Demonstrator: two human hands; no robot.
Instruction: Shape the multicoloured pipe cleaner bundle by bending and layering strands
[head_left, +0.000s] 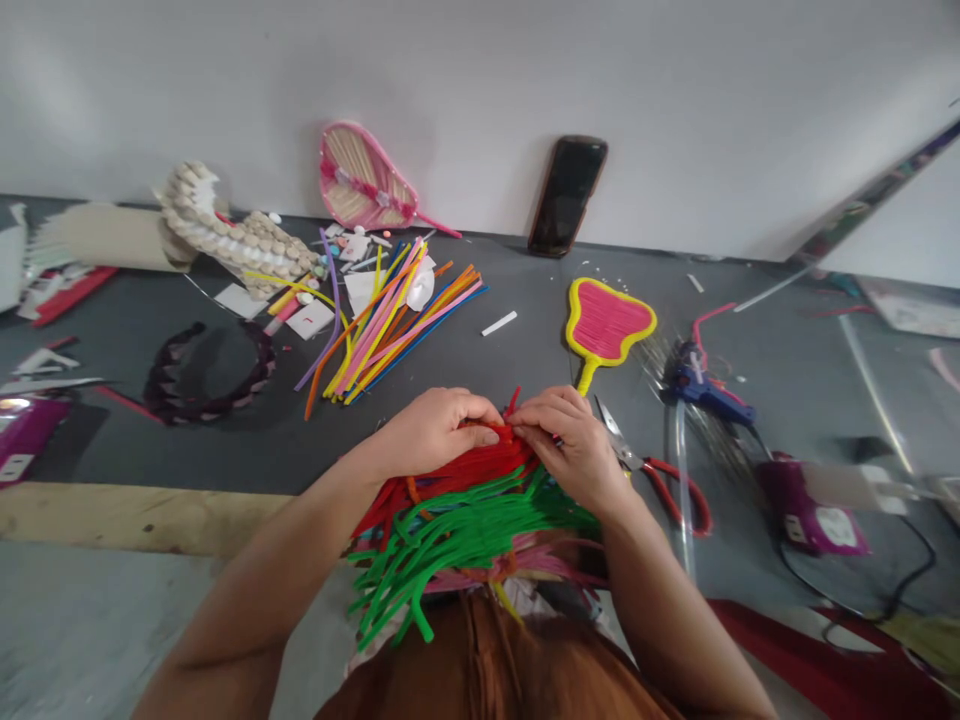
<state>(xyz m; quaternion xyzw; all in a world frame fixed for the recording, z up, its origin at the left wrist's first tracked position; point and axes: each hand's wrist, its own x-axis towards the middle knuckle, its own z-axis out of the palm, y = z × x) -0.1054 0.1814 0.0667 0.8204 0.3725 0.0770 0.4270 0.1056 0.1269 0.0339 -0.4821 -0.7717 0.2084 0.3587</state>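
A bundle of red pipe cleaners point(484, 462) lies at the table's front edge under both hands. My left hand point(442, 428) rests over it, thumb and fingers closed on the red stems from the left. From the right, my right hand point(566, 440) pinches the red stems near their tip, fingertips almost meeting those of my left. One short red end pokes up between the hands. A bunch of green pipe cleaners point(457, 520) spreads just below, towards my lap, with pink ones point(540, 565) beneath. Exactly what the right fingertips grip is partly hidden.
Loose coloured pipe cleaners point(390, 330) lie beyond my left hand. A pink-and-yellow fan point(609, 322), red-handled pliers point(671, 490) and a blue glue gun point(705, 392) lie to the right. A phone point(568, 195) leans on the wall; a dark braided headband point(214, 375) lies left.
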